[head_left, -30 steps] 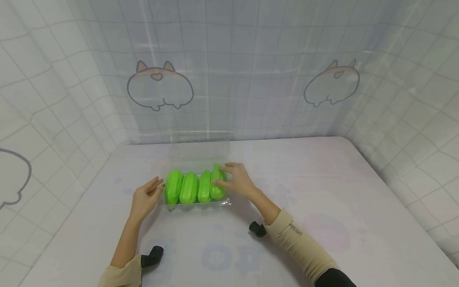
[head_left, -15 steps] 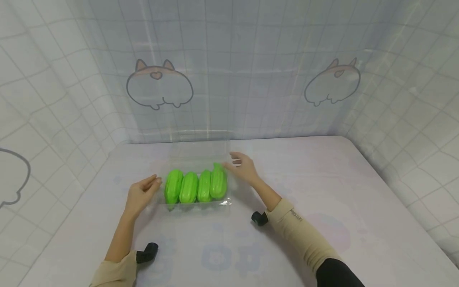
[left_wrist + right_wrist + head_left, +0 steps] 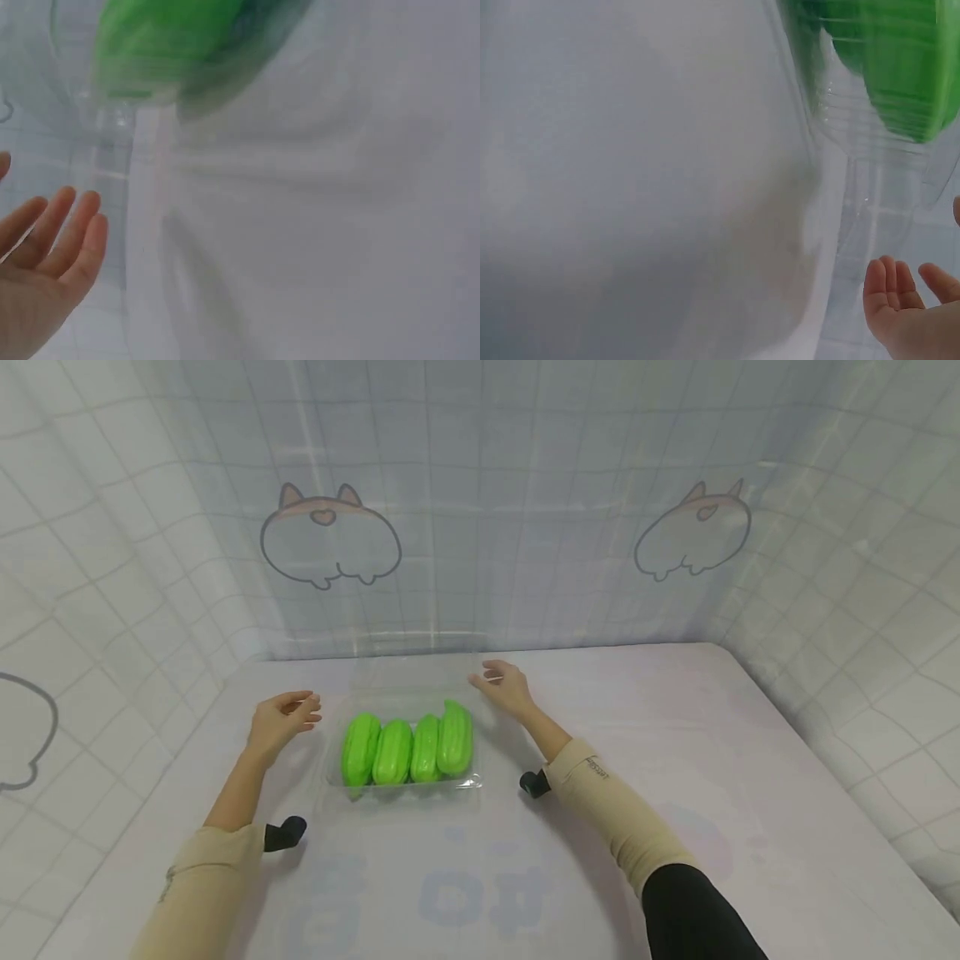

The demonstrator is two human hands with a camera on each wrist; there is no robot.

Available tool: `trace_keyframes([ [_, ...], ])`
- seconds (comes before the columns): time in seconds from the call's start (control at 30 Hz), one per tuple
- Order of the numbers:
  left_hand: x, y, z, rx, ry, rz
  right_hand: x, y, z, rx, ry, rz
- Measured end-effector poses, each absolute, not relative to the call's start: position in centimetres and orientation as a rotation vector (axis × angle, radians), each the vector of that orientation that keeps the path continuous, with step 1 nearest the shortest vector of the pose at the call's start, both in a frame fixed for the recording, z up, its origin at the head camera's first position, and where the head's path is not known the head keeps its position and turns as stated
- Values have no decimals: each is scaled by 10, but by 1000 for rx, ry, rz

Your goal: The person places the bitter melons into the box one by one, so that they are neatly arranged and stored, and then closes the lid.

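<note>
Now hovering apart from the clear plastic clamshell tray [image 3: 465, 783] of four green cucumber-shaped toys [image 3: 407, 749]: left hand [image 3: 279, 720] at ten o'clock of it, fingers loosely curled, holding nothing; right hand [image 3: 504, 686] at one o'clock beside the raised lid [image 3: 420, 672], fingers relaxed, empty.

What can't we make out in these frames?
- Green pieces: motion-blurred in the left wrist view, cut off by the top edge.
- Clear tray's open lid: nearly invisible in the head view.
- Right hand: cropped at the right wrist view's corner.
- Left hand: cropped by the left wrist frame.
</note>
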State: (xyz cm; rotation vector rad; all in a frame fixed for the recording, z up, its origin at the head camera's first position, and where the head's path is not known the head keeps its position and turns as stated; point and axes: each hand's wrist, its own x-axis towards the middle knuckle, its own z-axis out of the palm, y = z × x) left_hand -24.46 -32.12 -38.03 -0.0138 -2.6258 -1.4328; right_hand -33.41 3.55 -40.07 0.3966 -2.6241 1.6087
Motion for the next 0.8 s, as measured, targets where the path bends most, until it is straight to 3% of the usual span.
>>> trace_keyframes([
  [0.5,-293,-321,-383,-152,-2715,-2173,-353,23,-406,78,-2599,2076],
  [0.8,-295,-312,-373,-164,-2644,-2231,-357,24,-398,-104,-2521,2247],
])
